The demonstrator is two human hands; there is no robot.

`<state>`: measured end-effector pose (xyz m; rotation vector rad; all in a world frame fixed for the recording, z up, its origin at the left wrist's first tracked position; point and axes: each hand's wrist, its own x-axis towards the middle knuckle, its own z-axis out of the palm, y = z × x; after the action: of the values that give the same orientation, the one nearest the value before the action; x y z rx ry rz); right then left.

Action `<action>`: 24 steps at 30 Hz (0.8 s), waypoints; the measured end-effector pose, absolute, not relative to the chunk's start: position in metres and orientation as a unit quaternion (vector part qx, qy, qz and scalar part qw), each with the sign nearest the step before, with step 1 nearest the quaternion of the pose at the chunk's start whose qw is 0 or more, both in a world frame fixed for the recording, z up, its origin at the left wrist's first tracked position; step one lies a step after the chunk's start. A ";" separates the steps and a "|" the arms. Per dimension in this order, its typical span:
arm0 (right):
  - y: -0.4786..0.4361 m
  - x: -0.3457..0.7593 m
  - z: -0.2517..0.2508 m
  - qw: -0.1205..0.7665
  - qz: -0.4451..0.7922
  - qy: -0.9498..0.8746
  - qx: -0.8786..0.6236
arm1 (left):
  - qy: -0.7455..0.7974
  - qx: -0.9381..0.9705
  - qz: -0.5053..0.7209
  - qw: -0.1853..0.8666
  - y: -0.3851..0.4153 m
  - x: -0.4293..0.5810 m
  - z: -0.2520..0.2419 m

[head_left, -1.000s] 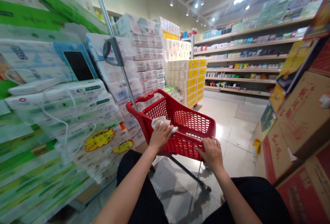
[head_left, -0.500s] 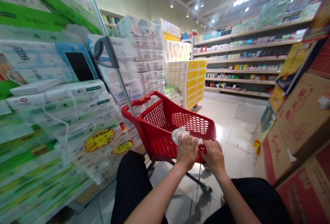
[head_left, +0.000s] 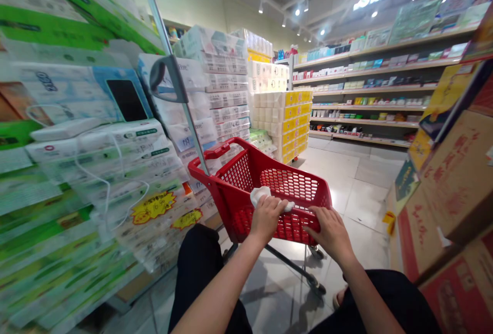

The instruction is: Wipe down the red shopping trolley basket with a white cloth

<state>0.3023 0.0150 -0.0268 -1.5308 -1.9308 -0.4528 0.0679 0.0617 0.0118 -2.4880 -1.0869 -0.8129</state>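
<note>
A red plastic shopping cart [head_left: 231, 198] stands in front of me, its near side towards my knees. My left hand [head_left: 267, 216] is closed on a crumpled white cloth [head_left: 260, 195], which lies over the cart's near rim. Part of the cloth is hidden under the fingers. Further right along the same rim rests my right hand [head_left: 330, 229]. Its fingers lie over the edge and the thumb is apart from them, with nothing visible in it. A metal pole with a grey handle [head_left: 179, 78] rises by the cart's left end.
Stacked tissue packs [head_left: 103, 144] fill the left side, with a phone [head_left: 125, 100] and a white cable on them. Cardboard boxes [head_left: 454, 175] are piled close on the right. Stocked shelves [head_left: 358, 90] line the back, beyond the tiled floor [head_left: 346, 190].
My left hand has slid left along the rim with the cloth, and my right hand has moved right, so the gap between them is wider. The view has shifted slightly.
</note>
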 end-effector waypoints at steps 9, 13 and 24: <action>0.012 0.237 0.018 0.357 -0.143 -0.754 -0.533 | -0.354 -0.837 -0.413 -0.059 0.047 0.098 0.025; 0.016 0.234 0.017 0.330 -0.148 -0.756 -0.545 | -0.344 -0.841 -0.414 -0.052 0.048 0.088 0.036; 0.003 0.273 0.004 0.296 -0.217 -0.723 -0.585 | -0.439 -0.836 -0.293 0.149 0.069 0.043 0.040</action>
<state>0.2734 0.0028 0.0039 -1.5575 -1.9235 -0.5763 0.0426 0.0694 0.0397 -2.4037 -1.2609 -0.8408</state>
